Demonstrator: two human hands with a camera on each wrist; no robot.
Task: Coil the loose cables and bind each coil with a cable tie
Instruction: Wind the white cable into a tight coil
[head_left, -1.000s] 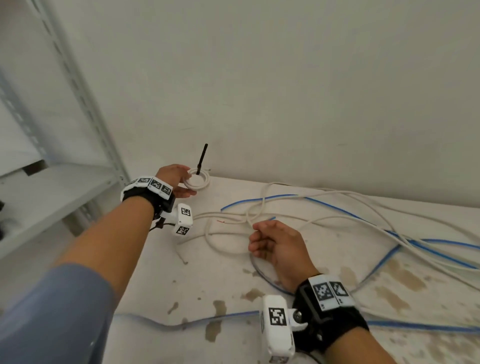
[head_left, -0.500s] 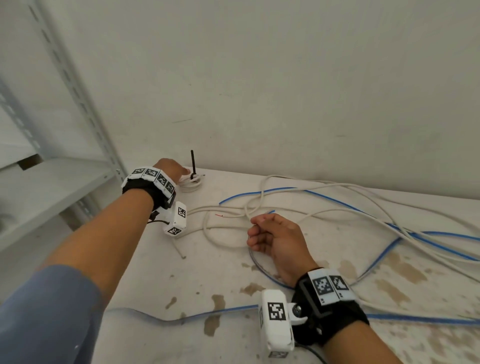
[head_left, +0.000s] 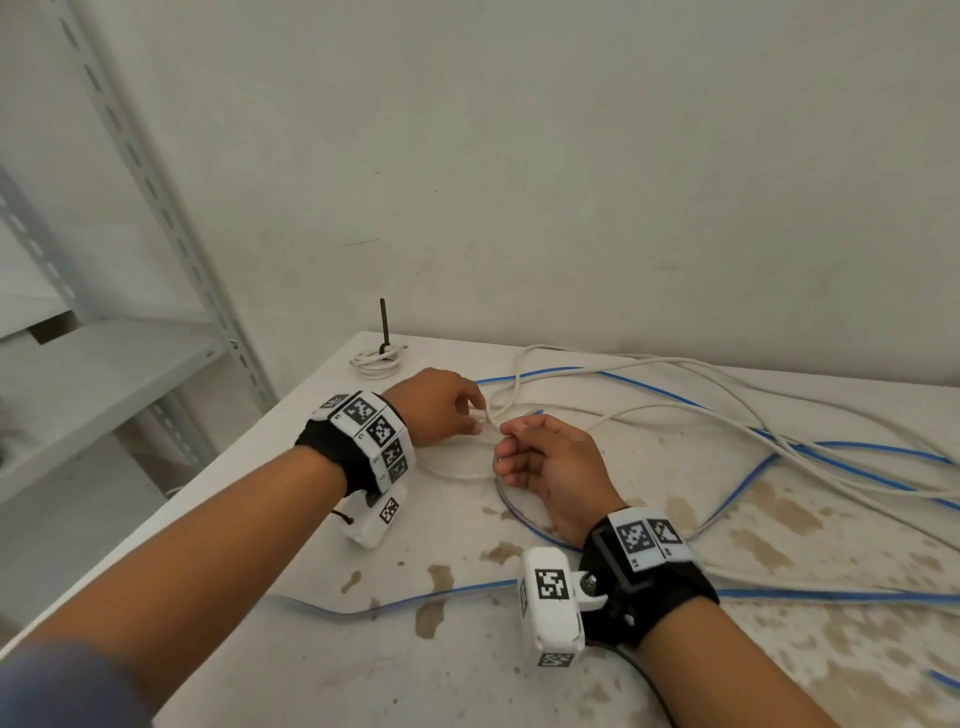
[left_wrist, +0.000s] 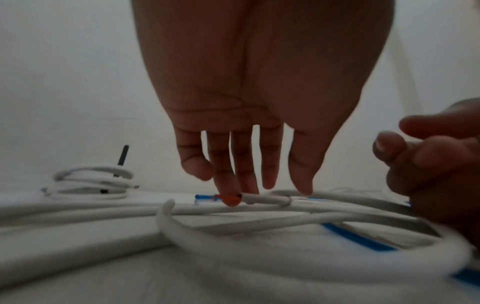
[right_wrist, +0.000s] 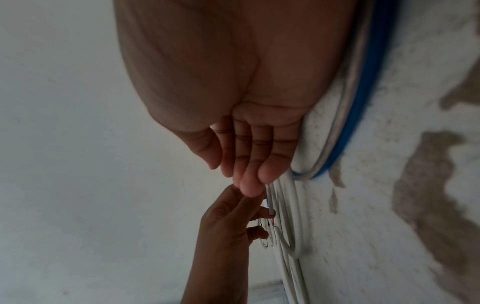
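Stained white tabletop shoved into a plain wall corner, metal shelf off to the left, and you've got a real spaghetti mess on it. One little white coil already sits at the far left corner with a black cable tie sticking up out of it, so that one looks done to me.

Your left hand is down on the cut end of the white cable, fingers reaching straight down, two fingertips touching it right where the coloured wires poke out. More of a touch than a real grip from what I can see. Your right hand is loosely curled just beside it on the tabletop, resting on a bend of the blue cable; nothing clearly in it.

My guess is you're starting the next coil from that end. Tips:

- Get a proper pinch on the end first, back on the sheath and not on the bare wires.
- That white cable crosses itself and the blue one near your hands, and the tangle runs off to the right. Pull the white one free before looping, or you'll wind the blue one in too.
- Feed slack with the right hand, keep loops about the same size, and hold the bundle shut while you fetch a tie.
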